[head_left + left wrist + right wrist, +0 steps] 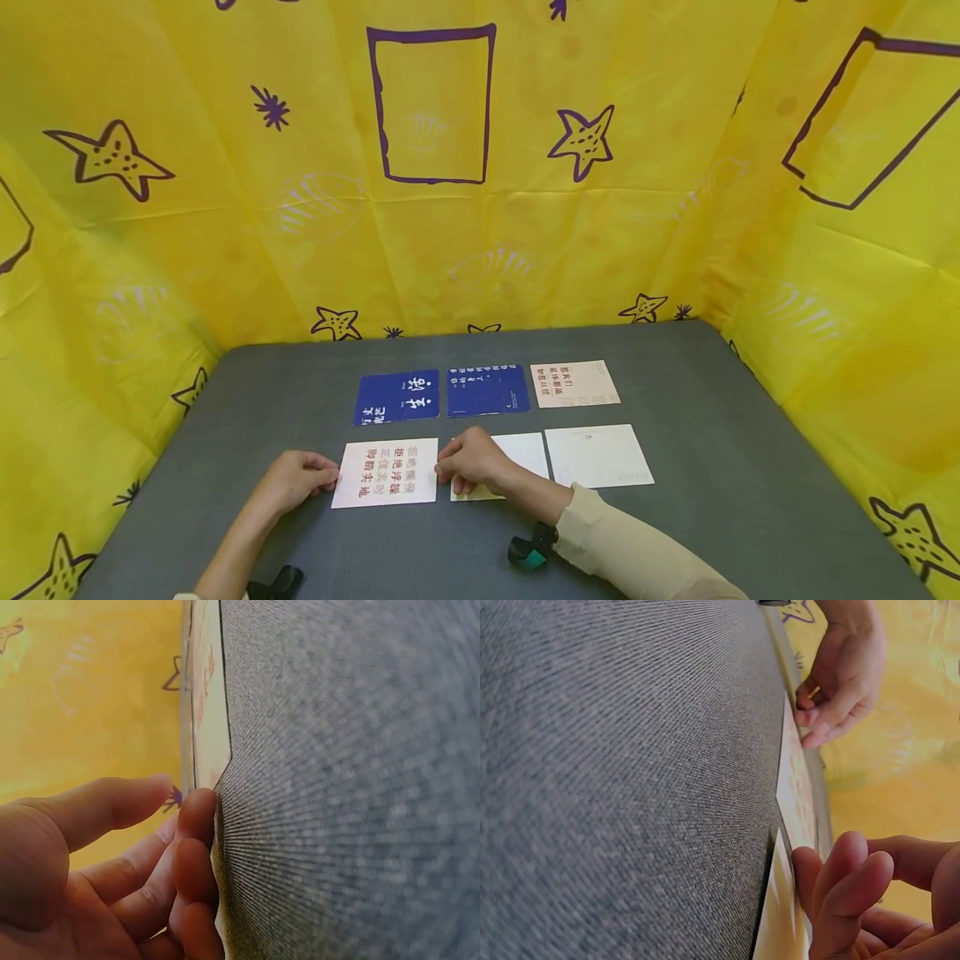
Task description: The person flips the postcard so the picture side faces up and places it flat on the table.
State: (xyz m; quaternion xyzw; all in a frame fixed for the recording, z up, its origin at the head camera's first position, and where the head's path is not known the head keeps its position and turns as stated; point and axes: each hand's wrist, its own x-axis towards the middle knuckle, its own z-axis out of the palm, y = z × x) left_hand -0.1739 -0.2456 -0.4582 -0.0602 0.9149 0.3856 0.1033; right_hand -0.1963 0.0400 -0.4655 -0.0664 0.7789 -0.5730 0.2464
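Observation:
A white card (pixel 384 473) with columns of red and grey characters lies flat at the front left of the table. My left hand (pixel 294 481) touches its left edge with the fingertips; in the left wrist view the thumb stands apart from the fingers (pixel 196 817). On the opposite side, fingertips of my right hand (pixel 476 461) meet the card's right edge. That hand hangs over a plain white card (pixel 525 452) and hides part of it. The right wrist view shows loosely bent fingers (pixel 859 889) beside this plain card (pixel 776 915).
Two dark blue cards (pixel 397 397) (pixel 487 390) with white characters and a pale pink card (pixel 575 383) form the back row. Another off-white card (pixel 600 457) lies front right. Yellow patterned cloth (pixel 435 250) surrounds the grey table (pixel 750 500).

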